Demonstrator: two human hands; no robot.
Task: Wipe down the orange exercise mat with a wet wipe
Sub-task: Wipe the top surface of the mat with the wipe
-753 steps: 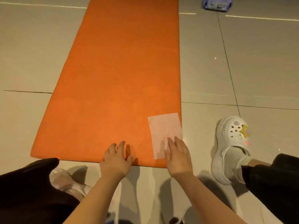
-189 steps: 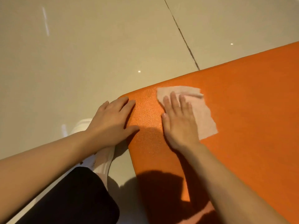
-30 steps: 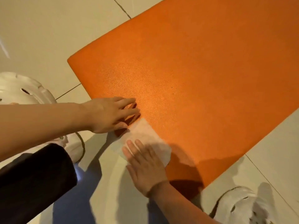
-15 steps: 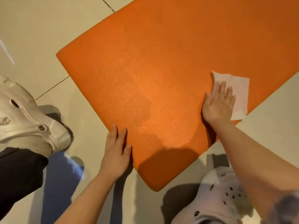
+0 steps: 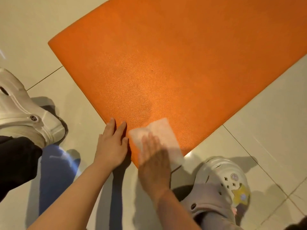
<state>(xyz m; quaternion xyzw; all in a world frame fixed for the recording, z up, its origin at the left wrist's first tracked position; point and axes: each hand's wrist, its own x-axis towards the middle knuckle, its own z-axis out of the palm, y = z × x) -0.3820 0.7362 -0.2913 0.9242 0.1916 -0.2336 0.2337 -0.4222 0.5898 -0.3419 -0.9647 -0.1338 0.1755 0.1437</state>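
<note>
The orange exercise mat [image 5: 174, 63] lies on the tiled floor, its near corner pointing toward me. A white wet wipe [image 5: 159, 131] lies flat on that corner, partly over the mat's edge. My right hand [image 5: 153, 161], blurred by motion, presses flat on the wipe with straight fingers. My left hand [image 5: 113, 143] rests flat on the mat's near left edge, right beside the wipe, fingers straight. A darker damp patch shows on the mat just above the wipe.
My two white clog shoes stand on the beige tiles, one at the left [image 5: 21, 112] and one at the lower right [image 5: 224, 185], close to the mat's corner. Black trouser legs show at the left edge and bottom right. Tile floor [image 5: 265, 130] surrounds the mat.
My right hand has swept the wipe from the mat's right edge back to the near corner, beside my left hand. My left hand stays on the near left edge.
</note>
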